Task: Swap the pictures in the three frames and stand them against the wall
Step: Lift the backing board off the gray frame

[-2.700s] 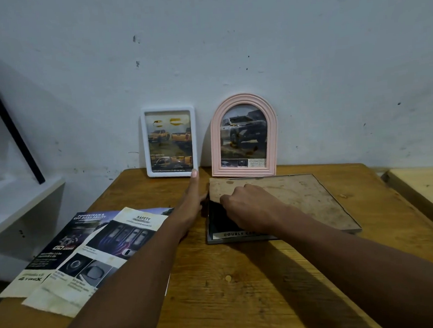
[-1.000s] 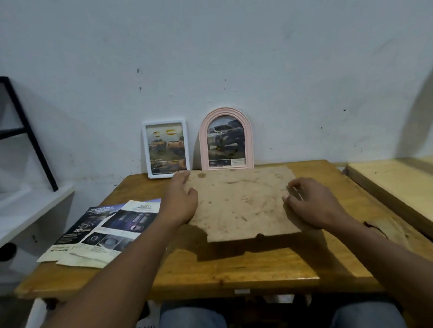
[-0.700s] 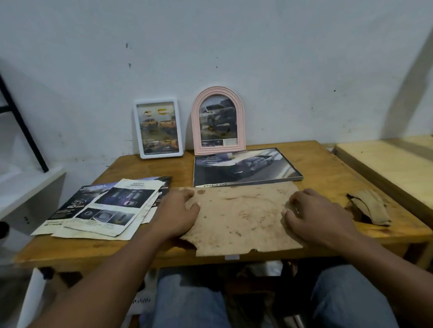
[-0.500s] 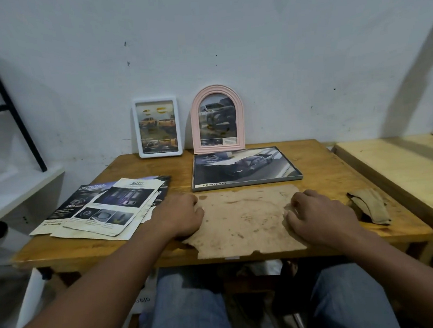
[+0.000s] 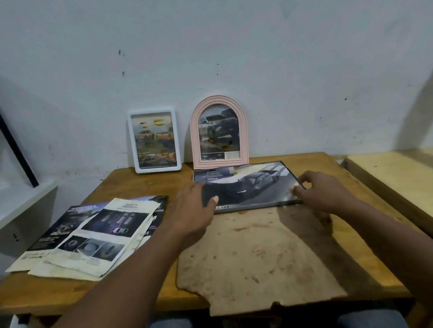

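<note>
Looking down through the head camera, I see the dark frame (image 5: 252,187) lying flat and face up on the tabletop (image 5: 125,184), just in front of the pink arched frame (image 5: 218,132), with a car picture showing in it. My left grip (image 5: 193,211) lies open across the dark frame's left end, fingers fairly straight and thumb over the picture. My right grip (image 5: 321,194) sits at the frame's right near corner with its fingers curled; I cannot tell whether they pinch the edge or only touch it. The brown backing board (image 5: 254,260) lies flat just this side of the dark frame, its near edge overhanging the tabletop's front. The pink arched frame and the white frame (image 5: 154,140) beside it lean upright against the wall (image 5: 228,49), each holding a picture of vehicles. Loose brochures (image 5: 95,237) overlap on the tabletop's left side.
</note>
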The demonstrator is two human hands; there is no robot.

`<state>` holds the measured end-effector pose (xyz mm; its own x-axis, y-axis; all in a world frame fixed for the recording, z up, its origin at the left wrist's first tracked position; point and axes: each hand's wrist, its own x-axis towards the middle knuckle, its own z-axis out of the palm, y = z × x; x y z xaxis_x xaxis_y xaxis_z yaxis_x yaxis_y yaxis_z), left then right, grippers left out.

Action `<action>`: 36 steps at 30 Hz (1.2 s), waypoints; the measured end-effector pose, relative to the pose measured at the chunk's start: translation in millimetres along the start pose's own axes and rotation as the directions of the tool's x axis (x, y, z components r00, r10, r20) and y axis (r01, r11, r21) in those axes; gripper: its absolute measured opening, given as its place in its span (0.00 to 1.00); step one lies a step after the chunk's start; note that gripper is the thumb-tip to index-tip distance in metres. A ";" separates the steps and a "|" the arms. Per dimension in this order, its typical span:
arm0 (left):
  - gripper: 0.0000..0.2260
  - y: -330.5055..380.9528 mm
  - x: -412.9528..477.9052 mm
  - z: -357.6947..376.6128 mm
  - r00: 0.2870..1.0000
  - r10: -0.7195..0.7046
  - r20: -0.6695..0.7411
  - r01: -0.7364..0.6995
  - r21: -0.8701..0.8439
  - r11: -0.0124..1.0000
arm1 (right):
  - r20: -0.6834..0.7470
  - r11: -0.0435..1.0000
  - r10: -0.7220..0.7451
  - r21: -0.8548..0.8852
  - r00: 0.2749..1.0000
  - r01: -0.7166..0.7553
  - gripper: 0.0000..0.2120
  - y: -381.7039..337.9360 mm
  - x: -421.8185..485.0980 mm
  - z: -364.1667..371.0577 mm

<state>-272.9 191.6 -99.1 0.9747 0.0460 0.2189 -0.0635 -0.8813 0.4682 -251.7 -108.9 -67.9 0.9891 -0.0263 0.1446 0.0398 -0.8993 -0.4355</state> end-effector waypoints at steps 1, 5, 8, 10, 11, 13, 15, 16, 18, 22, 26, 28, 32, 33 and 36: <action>0.27 -0.9 8.3 3.8 1.000 0.007 0.018 -0.007 -0.020 1.000 | 0.002 0.998 0.033 0.048 0.999 -0.033 0.23 0.9 9.6 5.3; 0.28 -11.1 32.1 12.8 0.989 -0.010 0.146 0.007 0.022 1.000 | 0.061 0.994 0.093 0.047 0.994 -0.096 0.28 -1.2 31.5 35.1; 0.27 -23.6 36.3 10.6 0.991 -0.024 0.131 0.015 0.070 0.997 | 0.048 0.997 0.067 -0.038 0.997 -0.065 0.30 -16.0 34.3 48.5; 0.27 -33.7 37.5 4.4 0.994 -0.043 0.100 0.028 0.149 0.988 | 0.036 0.996 0.045 -0.073 0.998 -0.042 0.33 -29.8 32.9 58.2; 0.27 -38.7 37.9 1.1 0.995 -0.059 0.086 0.045 0.162 0.986 | 0.025 0.995 0.042 -0.093 0.999 -0.040 0.34 -37.1 31.3 62.9; 0.26 -48.3 40.3 -3.2 0.994 -0.087 0.065 0.076 0.161 0.984 | 0.005 0.992 0.054 -0.117 0.999 -0.053 0.35 -50.4 30.4 70.7; 0.26 -54.0 42.2 -4.5 0.992 -0.110 0.064 0.097 0.188 0.977 | 0.001 0.993 0.064 -0.100 0.998 -0.064 0.35 -60.5 32.1 76.4; 0.27 -56.3 42.9 -3.8 0.992 -0.115 0.060 0.101 0.207 0.973 | -0.002 0.995 0.066 -0.073 0.998 -0.066 0.33 -64.6 33.1 77.9; 0.26 -59.1 44.0 -1.6 0.992 -0.117 0.055 0.100 0.243 0.965 | -0.023 0.998 0.062 -0.015 0.998 -0.063 0.28 -71.3 33.7 80.4; 0.27 -63.0 47.0 3.4 0.991 -0.127 0.039 0.111 0.279 0.954 | -0.085 0.996 0.027 0.092 0.996 -0.020 0.22 -78.1 31.0 83.1; 0.28 -53.3 47.9 8.2 0.996 -0.086 0.013 0.078 0.324 0.943 | -0.228 0.942 -0.079 0.303 0.970 0.148 0.21 -80.0 29.1 79.7; 0.26 -45.5 48.8 11.4 1.000 -0.014 -0.005 0.015 0.294 0.956 | -0.318 0.859 -0.102 0.450 0.943 0.245 0.19 -82.6 30.8 67.6; 0.22 -9.9 56.8 18.5 0.984 0.177 0.014 -0.177 0.165 0.970 | -0.464 0.912 -0.133 0.288 0.876 0.291 0.17 -55.8 57.4 22.5; 0.22 3.1 60.6 22.6 0.974 0.223 0.030 -0.224 0.151 0.963 | -0.462 0.934 -0.130 0.240 0.877 0.264 0.17 -41.1 65.1 9.1; 0.22 46.8 70.2 43.7 0.939 0.334 0.076 -0.340 0.073 0.938 | -0.408 0.978 -0.044 0.170 0.912 0.123 0.19 16.8 80.0 -27.7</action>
<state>-198.1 133.0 -99.3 0.9107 -0.2872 0.2969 -0.3748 -0.8766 0.3019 -175.8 -138.2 -39.0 0.8426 -0.1627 0.5133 0.1843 -0.8085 -0.5589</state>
